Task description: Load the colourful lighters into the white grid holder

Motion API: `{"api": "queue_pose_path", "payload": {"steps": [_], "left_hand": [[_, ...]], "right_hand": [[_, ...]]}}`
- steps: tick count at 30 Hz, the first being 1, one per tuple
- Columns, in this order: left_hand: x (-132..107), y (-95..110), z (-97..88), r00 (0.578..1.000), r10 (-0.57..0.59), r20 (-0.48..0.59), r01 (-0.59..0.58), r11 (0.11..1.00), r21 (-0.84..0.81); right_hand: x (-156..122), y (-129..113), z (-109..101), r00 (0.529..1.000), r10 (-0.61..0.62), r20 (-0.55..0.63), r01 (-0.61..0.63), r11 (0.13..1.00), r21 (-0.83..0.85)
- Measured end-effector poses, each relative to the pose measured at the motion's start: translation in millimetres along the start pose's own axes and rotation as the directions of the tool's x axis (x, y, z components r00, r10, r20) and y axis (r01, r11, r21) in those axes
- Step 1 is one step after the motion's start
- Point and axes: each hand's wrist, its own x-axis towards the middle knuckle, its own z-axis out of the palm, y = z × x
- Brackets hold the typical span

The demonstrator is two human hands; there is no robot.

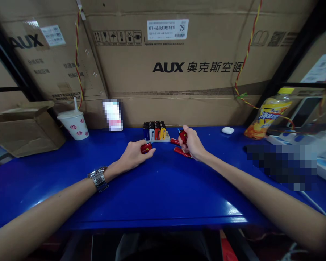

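Note:
My left hand (136, 154), a metal watch on its wrist, is closed around a red lighter (146, 148) held just above the blue table. In my right hand (192, 143) another red lighter (183, 137) stands upright, gripped in the fingers. A small blue spot shows at its top; whether it is a flame I cannot tell. Beneath and beside that hand two more red lighters (182, 152) lie on the table, partly hidden by the fingers. Between and behind my hands is a pale tray (167, 137) with rows of blue, white, red and yellow lighters (154, 131).
Large cardboard boxes (179, 101) form a wall behind the table (152, 192). At the left are a paper cup (76, 125) with a straw, an open carton (35, 130) and a lit phone (113, 115). Rightward sit a white earbud case (228, 130) and a drink bottle (271, 112).

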Motion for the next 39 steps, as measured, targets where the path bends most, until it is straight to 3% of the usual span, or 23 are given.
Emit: {"api": "queue_pose_path", "payload": {"steps": [4, 8, 13, 18, 21, 26, 32, 35, 37, 39], "left_hand": [[0.7, -1.7, 1.3, 1.0, 0.017, -0.019, -0.016, 1.0, 0.019], [1.1, -2.1, 1.3, 0.999, 0.033, 0.006, -0.033, 0.999, 0.035], [1.0, -1.0, 0.8, 0.998, 0.033, 0.044, -0.034, 0.999, 0.03], [1.1, -1.1, 1.3, 0.998, 0.027, 0.061, -0.03, 0.999, 0.042], [1.1, -1.6, 2.0, 0.998, 0.022, 0.065, -0.026, 0.998, 0.05], [1.0, -2.5, 3.4, 0.998, 0.024, 0.063, -0.028, 0.997, 0.066], [0.7, 0.9, 0.7, 0.998, 0.024, 0.061, -0.028, 0.998, 0.061], [0.4, 5.1, -2.2, 0.998, -0.013, 0.059, 0.011, 0.999, 0.046], [0.2, 7.4, -3.6, 0.997, -0.043, 0.068, 0.04, 0.998, 0.048], [0.1, 8.5, -4.0, 0.995, -0.06, 0.075, 0.055, 0.996, 0.065]], "right_hand": [[1.9, -9.4, -0.3, 0.997, -0.082, -0.016, 0.082, 0.997, 0.006], [19.4, -5.7, -8.0, 0.975, -0.224, -0.005, 0.222, 0.97, -0.099], [57.5, 13.9, -18.5, 0.888, -0.45, 0.094, 0.455, 0.832, -0.317], [91.9, 30.4, -10.3, 0.9, -0.436, 0.002, 0.412, 0.85, -0.329], [103.8, 31.2, -0.8, 0.893, -0.45, 0.006, 0.422, 0.833, -0.358], [108.4, 22.7, 7.4, 0.913, -0.392, 0.113, 0.379, 0.712, -0.591], [100.3, 25.9, 5.5, 0.929, -0.364, 0.074, 0.323, 0.695, -0.643], [90.5, 23.0, 2.1, 0.909, -0.415, -0.037, 0.3, 0.713, -0.633], [80.4, 15.1, 1.7, 0.868, -0.481, -0.126, 0.31, 0.721, -0.62], [67.0, 4.2, 4.7, 0.832, -0.541, -0.124, 0.373, 0.71, -0.597]]}}
